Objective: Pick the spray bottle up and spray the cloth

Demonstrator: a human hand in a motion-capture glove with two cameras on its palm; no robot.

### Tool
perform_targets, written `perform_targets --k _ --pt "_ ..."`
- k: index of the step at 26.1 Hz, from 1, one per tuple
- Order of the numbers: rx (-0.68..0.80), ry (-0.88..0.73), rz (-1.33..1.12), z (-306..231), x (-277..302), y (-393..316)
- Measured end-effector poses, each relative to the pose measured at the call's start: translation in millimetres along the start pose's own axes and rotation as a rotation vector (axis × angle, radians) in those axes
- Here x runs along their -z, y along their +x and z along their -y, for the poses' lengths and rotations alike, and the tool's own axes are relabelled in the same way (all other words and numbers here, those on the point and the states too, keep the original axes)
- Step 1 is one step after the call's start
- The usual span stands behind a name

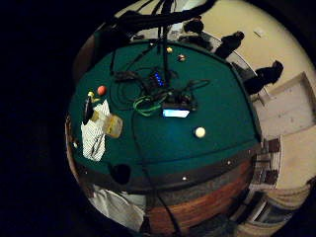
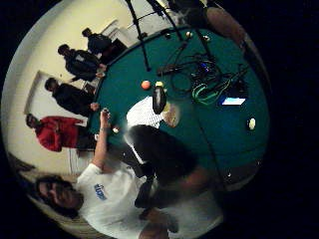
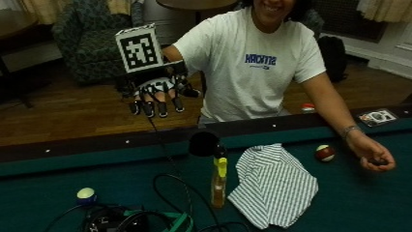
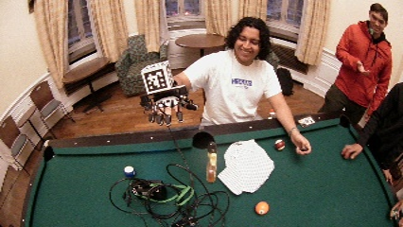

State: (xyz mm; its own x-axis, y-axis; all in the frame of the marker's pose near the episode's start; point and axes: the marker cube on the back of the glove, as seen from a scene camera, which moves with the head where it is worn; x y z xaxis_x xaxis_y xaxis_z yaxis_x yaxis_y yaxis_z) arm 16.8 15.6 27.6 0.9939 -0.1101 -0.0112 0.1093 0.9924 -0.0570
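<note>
The spray bottle (image 3: 219, 182) stands upright on the green pool table (image 3: 360, 203); it has a yellow nozzle and amber liquid. A white striped cloth (image 3: 273, 186) lies flat right beside it. My gloved right hand (image 3: 154, 92) is raised in the air over the table's rail, well above and apart from the bottle, fingers hanging straight and holding nothing. The palm views look down on the bottle (image 1: 112, 125) and cloth (image 1: 94, 139) from afar, with the cloth (image 2: 142, 112) and bottle (image 2: 170, 114) side by side. In the wide view the hand (image 4: 165, 106) is above the bottle (image 4: 211, 168).
A side pocket (image 3: 204, 143) sits in the rail behind the bottle. A tangle of cables (image 4: 163, 194) and a lit screen (image 1: 176, 113) lie mid-table. Balls: red-white (image 3: 324, 153), blue-white (image 3: 86, 195), orange (image 4: 261, 207). The person's bare hand (image 3: 376, 159) rests on the felt.
</note>
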Motion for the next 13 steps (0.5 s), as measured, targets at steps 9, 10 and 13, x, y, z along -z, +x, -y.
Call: perform_targets --k 9,10,13 --pt "0.064 -0.04 0.084 -24 -59 8" --pt "0.067 -0.049 0.092 -26 -65 8" --pt "0.063 -0.072 0.119 -33 -83 10"
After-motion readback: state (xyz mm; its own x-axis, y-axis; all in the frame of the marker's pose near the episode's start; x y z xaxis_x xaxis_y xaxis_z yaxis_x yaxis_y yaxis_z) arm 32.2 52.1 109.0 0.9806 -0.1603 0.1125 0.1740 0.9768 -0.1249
